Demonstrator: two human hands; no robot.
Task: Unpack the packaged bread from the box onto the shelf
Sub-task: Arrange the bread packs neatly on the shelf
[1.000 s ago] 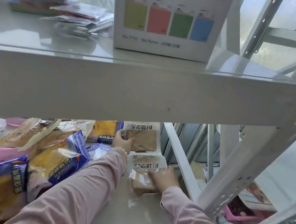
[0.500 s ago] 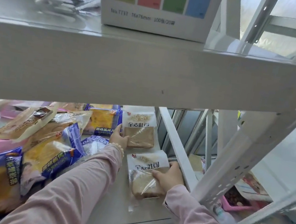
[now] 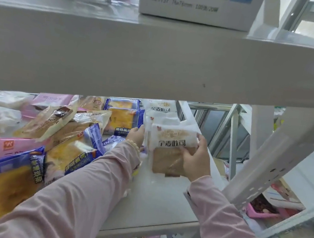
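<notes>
Two hands work the right end of the lower shelf (image 3: 156, 200). The right hand (image 3: 195, 160) grasps a toast pkt (image 3: 171, 141), fingers curled round its right edge, so the pkt is tipped up w/ the printed label facing the camera and its lower edge close over the board. Held like this it can prob. be stood in line rather than laid flat, which saves room.

The left hand (image 3: 136, 136) sits at the pkt's left edge, beside the blue-and-yellow bread pkts (image 3: 123, 118). Its fingertips go behind the white wrapper, so it can't be told whether it pinches anything or only steadies. Likely job: keep the neighbouring pile from sliding into the gap.

A second toast pkt (image 3: 160, 108) sits further back w/ the same label, in the same row, which suggests like goes w/ like. Left of them, mixed bread pkts lie heaped & overlapping. The box being unpacked isn't in view. Above, the upper shelf (image 3: 161, 58) carries a white carton (image 3: 197, 8) w/ colour squares.
</notes>
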